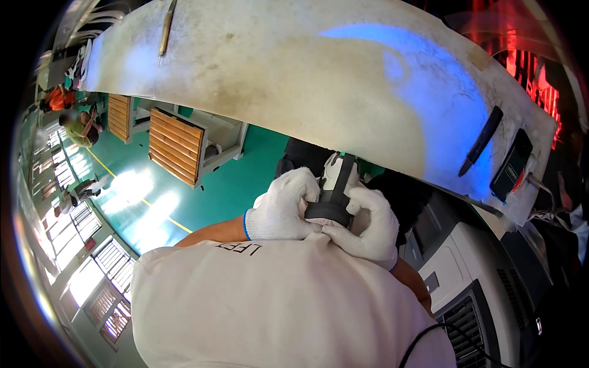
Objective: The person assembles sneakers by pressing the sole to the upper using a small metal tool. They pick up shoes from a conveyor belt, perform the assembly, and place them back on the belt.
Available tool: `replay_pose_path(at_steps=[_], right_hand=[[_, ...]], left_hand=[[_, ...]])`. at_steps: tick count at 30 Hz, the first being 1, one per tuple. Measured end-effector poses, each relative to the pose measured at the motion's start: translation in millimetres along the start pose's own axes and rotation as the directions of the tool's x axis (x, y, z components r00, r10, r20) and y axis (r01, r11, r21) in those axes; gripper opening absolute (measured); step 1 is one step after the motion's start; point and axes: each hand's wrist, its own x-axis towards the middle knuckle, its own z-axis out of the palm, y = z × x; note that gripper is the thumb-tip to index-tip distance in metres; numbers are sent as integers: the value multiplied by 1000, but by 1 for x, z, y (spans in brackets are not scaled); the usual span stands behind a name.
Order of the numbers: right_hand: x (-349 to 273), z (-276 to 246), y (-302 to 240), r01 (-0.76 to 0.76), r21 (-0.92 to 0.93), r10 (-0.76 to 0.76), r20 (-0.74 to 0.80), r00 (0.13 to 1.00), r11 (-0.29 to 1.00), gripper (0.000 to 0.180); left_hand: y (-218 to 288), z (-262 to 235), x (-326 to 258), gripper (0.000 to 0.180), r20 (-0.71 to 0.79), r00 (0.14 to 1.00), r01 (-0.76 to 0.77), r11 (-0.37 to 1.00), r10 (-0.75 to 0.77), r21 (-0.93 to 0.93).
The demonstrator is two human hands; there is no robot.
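Both my hands wear white knit gloves and meet close to my chest, above my white shirt. My left hand [279, 211] and my right hand [370, 228] both grip a small device [335, 195] with a dark grey rounded band and a white part at its top. The fingers of both hands curl around the band from either side. What lies under the device is hidden by the gloves.
A large worn white tabletop [288, 80] spans the top, bearing a slim brass-coloured tool [165, 27], a black pen-like tool [481, 141] and a black phone [512, 162]. A white vented machine [472, 294] sits lower right. Wooden slatted crates [176, 145] stand on the green floor; other people [80, 126] work far left.
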Motion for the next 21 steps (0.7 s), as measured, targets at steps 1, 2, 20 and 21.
replay_pose_path(at_steps=[1,2,20,21], right_hand=[[-2,3,2,-64,94,67,-28,997,994,75],[-3,4,0,-55,41,57,-49,997,998,81],[-30,-9,-69,-225,37,223,46,974,974,123],[-31,-11,-96,-199,138,196,36,980,970,126]], left_hand=[[-2,1,-1,62,-10,1000,-1,1000,1,-23],[-3,3,-3,63,-29,999,35,999,-36,-34],[55,-6,-9,108,3,939,-344,938,344,-41],[61,-1,-8,106,-103,848,-522,853,520,7]])
